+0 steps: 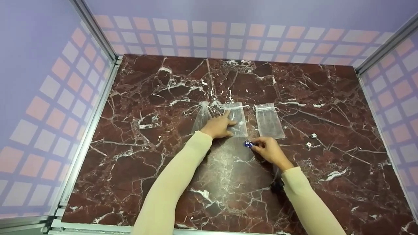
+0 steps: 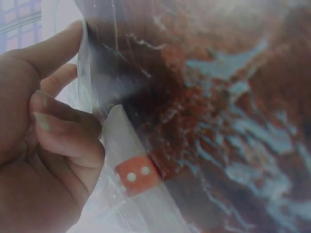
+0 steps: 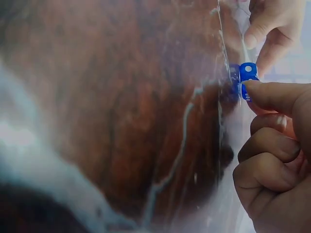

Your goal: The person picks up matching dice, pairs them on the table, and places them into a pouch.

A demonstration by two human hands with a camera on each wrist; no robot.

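Three sheer white drawstring pouches lie on the table. My left hand (image 1: 219,126) rests on the middle pouch (image 1: 240,125), its index finger stretched toward the drawn end. Beside that hand lies the left pouch (image 1: 200,117), gathered at its top. A red die (image 2: 137,174) with two white dots shows through sheer fabric in the left wrist view. My right hand (image 1: 269,149) pinches small blue dice (image 1: 248,144) between thumb and finger, just below the middle pouch; the exact number cannot be told. The right pouch (image 1: 270,122) lies flat above this hand.
Two white dice (image 1: 308,144) lie on the marbled red-brown table (image 1: 326,195), right of my right hand. Panels with pink and white squares (image 1: 218,29) stand along the back and both sides. A metal rail (image 1: 85,156) borders the left edge.
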